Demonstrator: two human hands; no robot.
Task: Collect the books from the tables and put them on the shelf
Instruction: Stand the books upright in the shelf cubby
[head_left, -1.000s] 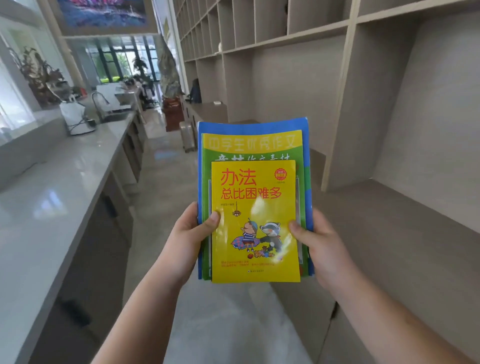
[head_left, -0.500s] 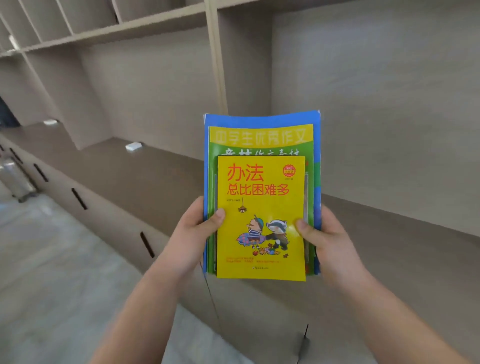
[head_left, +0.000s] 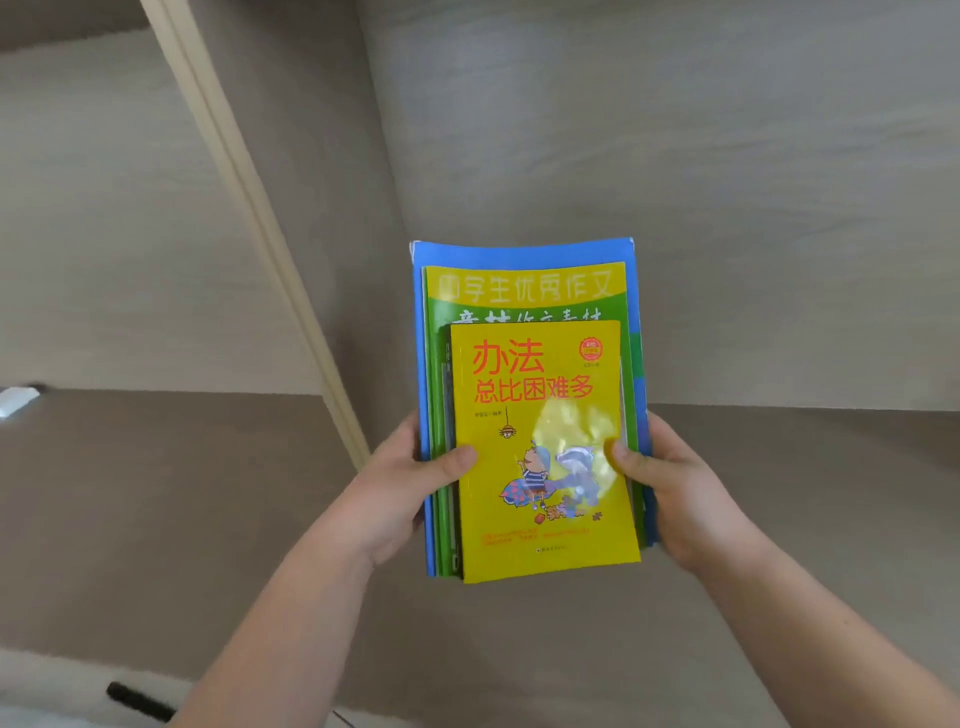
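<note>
I hold a stack of books (head_left: 535, 415) flat between both hands, above the shelf board (head_left: 779, 519). A small yellow book with red characters and a cartoon lies on top, a larger green and yellow book is under it, and a blue one is at the bottom. My left hand (head_left: 400, 488) grips the stack's left edge with the thumb on the yellow cover. My right hand (head_left: 670, 493) grips the right edge the same way. The stack hangs in front of the shelf's back wall (head_left: 675, 156), inside the right compartment.
A light wooden upright divider (head_left: 260, 218) separates this compartment from the one on the left. A small white object (head_left: 15, 400) lies on the left compartment's board at the frame edge. A dark slot handle (head_left: 140, 701) shows in the cabinet front below.
The view has swung from the aisle to face the shelf and moved closer. The stack, held the same way in both hands, now sits over the shelf board beside the divider.
</note>
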